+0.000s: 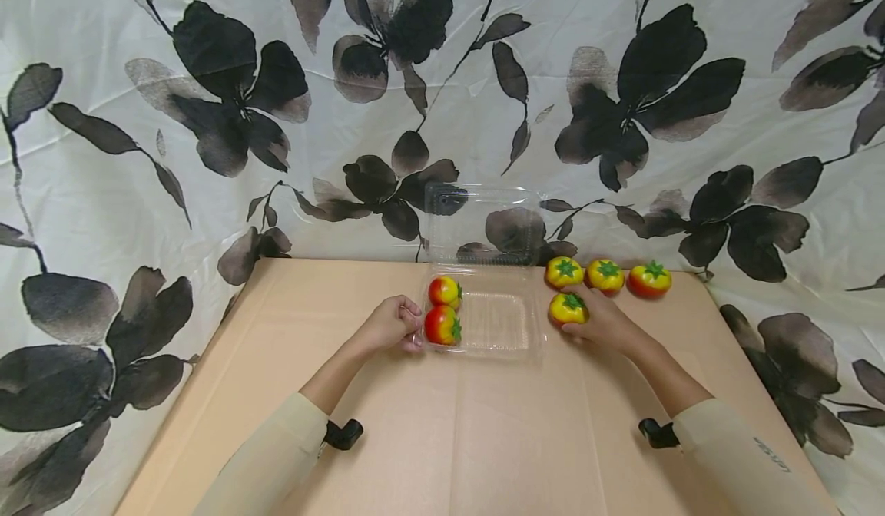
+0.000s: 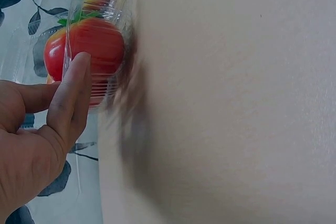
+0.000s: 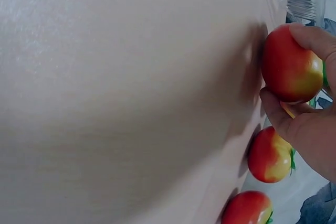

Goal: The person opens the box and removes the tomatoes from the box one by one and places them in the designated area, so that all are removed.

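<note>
A clear plastic clamshell container (image 1: 501, 324) lies with its lid (image 1: 477, 228) raised against the cloth behind. Along its left side sit two red-and-yellow tomatoes, a rear tomato (image 1: 444, 292) and a front tomato (image 1: 441, 325). My left hand (image 1: 396, 322) pinches the container's left wall between thumb and fingers; in the left wrist view a tomato (image 2: 97, 45) shows through that wall. To the right of the container, my right hand (image 1: 603, 316) grips another tomato (image 1: 568, 309) by its sides, low at the table. The right wrist view shows thumb and fingers around this tomato (image 3: 289, 66).
Behind my right hand, three more tomatoes stand in a row at the table's back edge: a left one (image 1: 564, 272), a middle one (image 1: 604, 276) and a right one (image 1: 648, 279). The tan tabletop (image 1: 484, 439) meets a flower-print cloth (image 1: 484, 132).
</note>
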A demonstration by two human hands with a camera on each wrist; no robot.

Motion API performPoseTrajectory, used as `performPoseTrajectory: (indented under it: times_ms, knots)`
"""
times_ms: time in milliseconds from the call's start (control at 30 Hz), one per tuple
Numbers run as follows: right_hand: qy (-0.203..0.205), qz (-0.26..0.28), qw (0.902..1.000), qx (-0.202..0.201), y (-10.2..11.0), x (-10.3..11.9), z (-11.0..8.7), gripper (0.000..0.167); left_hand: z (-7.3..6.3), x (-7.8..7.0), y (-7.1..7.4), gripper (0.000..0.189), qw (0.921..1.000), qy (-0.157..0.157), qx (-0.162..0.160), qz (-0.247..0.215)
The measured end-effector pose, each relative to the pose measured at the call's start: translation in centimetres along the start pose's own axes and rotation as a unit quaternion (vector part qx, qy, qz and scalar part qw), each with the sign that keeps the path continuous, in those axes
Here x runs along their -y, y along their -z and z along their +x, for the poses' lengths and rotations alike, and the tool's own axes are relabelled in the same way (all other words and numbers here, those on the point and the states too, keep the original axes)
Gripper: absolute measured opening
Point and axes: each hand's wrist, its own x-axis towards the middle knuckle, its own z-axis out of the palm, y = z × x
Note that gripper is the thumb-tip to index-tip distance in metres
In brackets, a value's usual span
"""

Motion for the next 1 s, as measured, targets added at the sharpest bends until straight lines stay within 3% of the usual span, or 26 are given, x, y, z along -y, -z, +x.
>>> performPoseTrajectory:
  times_ms: [400, 1000]
  knots:
    - [0.006, 0.009, 0.9999, -0.010, -0.35, -0.12, 0.31, 0.074, 0.09, 0.06, 0.02, 0.018, 1.0000, 0.001, -0.002, 0.010]
    - [-0.019, 0.027, 0.9993, -0.015, -0.88, -0.40, 0.29, 0.079, 0.12, 0.35, -0.03, 0.021, 0.9999, -0.011, 0.002, 0.010]
